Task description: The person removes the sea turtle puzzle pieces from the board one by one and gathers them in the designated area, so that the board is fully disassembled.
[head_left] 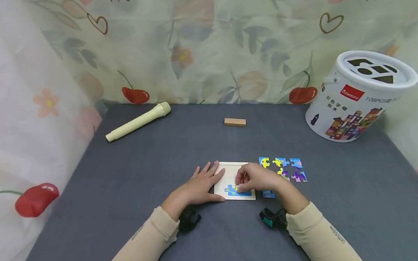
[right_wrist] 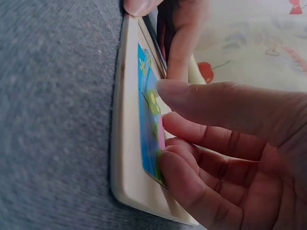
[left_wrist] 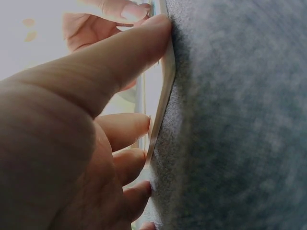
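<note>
A shallow wooden puzzle board point(head_left: 220, 190) lies on the table in front of the person. My left hand point(head_left: 199, 188) is spread over its left side, with the thumb on the near corner and fingertips along the edge. Over the lower right of the board my right hand point(head_left: 260, 177) pinches a blue and green puzzle piece point(right_wrist: 152, 101) between thumb and fingers. Joined blue pieces point(head_left: 232, 191) lie in the board beneath those fingers. To the board's right are several loose puzzle pieces point(head_left: 281, 161), yellow, blue and purple, with another blue piece point(head_left: 268, 194) near the right wrist.
A cream toy microphone point(head_left: 138, 122) lies at the back left of the dark table point(head_left: 134, 180). A small wooden block point(head_left: 234, 122) sits at the back middle. At the back right stands a large white bucket point(head_left: 355, 100) with shaped holes in its lid.
</note>
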`<action>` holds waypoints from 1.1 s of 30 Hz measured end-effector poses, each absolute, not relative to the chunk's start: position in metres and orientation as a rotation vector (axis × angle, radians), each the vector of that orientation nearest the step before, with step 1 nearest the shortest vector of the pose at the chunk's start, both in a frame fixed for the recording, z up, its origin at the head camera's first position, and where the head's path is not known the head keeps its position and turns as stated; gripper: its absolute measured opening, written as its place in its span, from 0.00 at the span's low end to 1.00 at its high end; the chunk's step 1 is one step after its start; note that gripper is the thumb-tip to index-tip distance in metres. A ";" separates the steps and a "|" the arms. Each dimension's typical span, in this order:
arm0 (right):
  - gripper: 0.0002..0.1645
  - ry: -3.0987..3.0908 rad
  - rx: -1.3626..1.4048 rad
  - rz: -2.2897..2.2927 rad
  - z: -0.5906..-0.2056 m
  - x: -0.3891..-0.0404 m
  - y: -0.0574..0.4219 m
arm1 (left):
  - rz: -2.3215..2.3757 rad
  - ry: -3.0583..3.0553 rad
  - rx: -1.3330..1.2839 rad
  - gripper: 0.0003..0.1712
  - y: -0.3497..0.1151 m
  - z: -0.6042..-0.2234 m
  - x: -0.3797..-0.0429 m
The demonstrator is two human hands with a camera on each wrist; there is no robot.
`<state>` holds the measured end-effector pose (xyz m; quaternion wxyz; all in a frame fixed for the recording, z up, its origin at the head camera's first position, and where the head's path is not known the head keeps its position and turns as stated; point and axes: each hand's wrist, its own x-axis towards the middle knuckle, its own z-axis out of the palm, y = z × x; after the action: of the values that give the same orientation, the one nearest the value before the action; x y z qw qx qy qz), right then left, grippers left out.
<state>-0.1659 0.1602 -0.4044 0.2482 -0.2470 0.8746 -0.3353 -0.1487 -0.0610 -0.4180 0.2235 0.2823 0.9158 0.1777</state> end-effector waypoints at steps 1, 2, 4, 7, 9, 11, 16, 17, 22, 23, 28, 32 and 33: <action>0.06 2.385 -0.670 -0.911 -0.404 -0.166 0.160 | 0.492 2.530 0.781 0.49 -0.061 -0.418 -0.149; 0.05 2.384 -0.665 -0.910 -0.404 -0.165 0.159 | 0.491 2.530 0.781 0.49 -0.061 -0.418 -0.149; 0.05 2.388 -0.658 -0.907 -0.404 -0.164 0.159 | 0.490 2.531 0.785 0.49 -0.061 -0.418 -0.149; 0.05 2.387 -0.649 -0.914 -0.404 -0.163 0.158 | 0.484 2.536 0.789 0.49 -0.061 -0.419 -0.149; 0.06 2.383 -0.648 -0.920 -0.404 -0.163 0.158 | 0.477 2.539 0.787 0.49 -0.061 -0.420 -0.149; 0.06 2.377 -0.645 -0.925 -0.403 -0.162 0.158 | 0.481 2.541 0.787 0.49 -0.061 -0.420 -0.150; 0.06 2.373 -0.644 -0.928 -0.404 -0.161 0.158 | 0.493 2.539 0.786 0.49 -0.061 -0.420 -0.150; 0.06 2.373 -0.646 -0.928 -0.404 -0.161 0.157 | 0.491 2.537 0.783 0.49 -0.061 -0.420 -0.150; 0.06 2.376 -0.649 -0.916 -0.405 -0.161 0.157 | 0.493 2.533 0.787 0.49 -0.062 -0.421 -0.149; 0.06 2.377 -0.647 -0.913 -0.405 -0.160 0.157 | 0.492 2.532 0.787 0.49 -0.062 -0.422 -0.149; 0.06 2.388 -0.645 -0.902 -0.406 -0.161 0.157 | 0.495 2.537 0.789 0.48 -0.062 -0.421 -0.149; 0.06 2.390 -0.639 -0.900 -0.406 -0.162 0.157 | 0.499 2.541 0.786 0.48 -0.062 -0.420 -0.149; 0.05 2.388 -0.638 -0.900 -0.406 -0.162 0.157 | 0.498 2.540 0.785 0.48 -0.062 -0.419 -0.149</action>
<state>-0.1619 0.1569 -0.4062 0.2528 -0.2346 0.8784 -0.3309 -0.1487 -0.0615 -0.4192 0.2166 0.2833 0.9168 0.1798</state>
